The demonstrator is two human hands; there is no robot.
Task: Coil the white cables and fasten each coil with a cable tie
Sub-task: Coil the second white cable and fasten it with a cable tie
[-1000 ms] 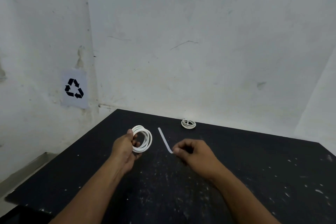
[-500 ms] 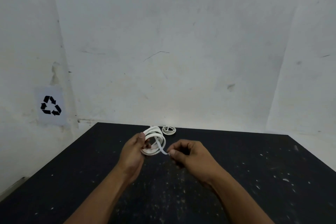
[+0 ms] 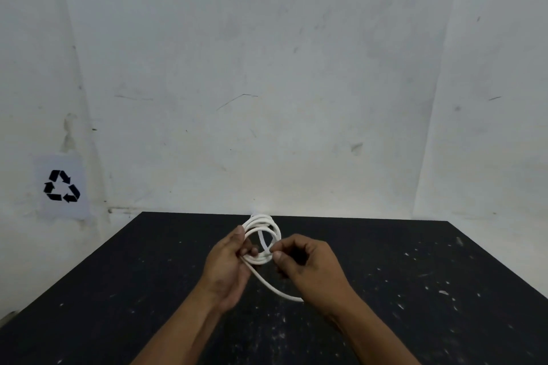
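Two bare hands meet at the frame's lower centre above a black table [image 3: 415,261]. The left hand [image 3: 228,267] pinches the white cable coil [image 3: 262,234]; its loose tail droops toward the lower right. The right hand [image 3: 308,267] fingertips nip a white cable tie [image 3: 264,241] crossing the coil.

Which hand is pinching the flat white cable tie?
Right hand: its fingers pinch the flat white cable tie crossing the coil's opening. The left hand just grips the coiled white round cable.
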